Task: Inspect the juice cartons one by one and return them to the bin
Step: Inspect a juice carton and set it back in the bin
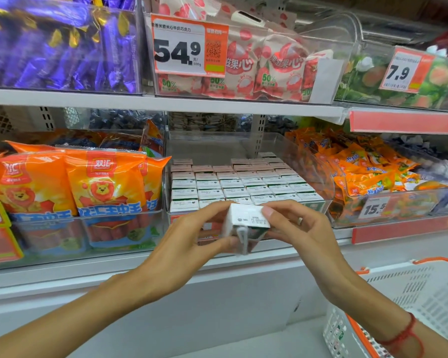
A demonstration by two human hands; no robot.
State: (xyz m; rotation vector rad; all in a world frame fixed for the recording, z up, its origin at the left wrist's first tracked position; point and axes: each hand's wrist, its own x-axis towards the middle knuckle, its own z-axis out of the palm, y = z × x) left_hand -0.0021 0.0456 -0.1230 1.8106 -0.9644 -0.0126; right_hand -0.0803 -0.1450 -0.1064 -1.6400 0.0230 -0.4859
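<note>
Both hands, left [192,236] and right [299,228], fingers gripping a boxy white juice carton [246,226] before the clear bin [318,182]

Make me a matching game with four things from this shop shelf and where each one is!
Things:
1. carton
2. basket
3. purple sweets
4. orange bags

Places:
A. top shelf, far left
B. held in both hands
C. bottom right corner
D. left of the bin of cartons

Pairs: 1-B, 2-C, 3-A, 4-D. The left hand and right hand pinch the carton in front of the bin.
</note>
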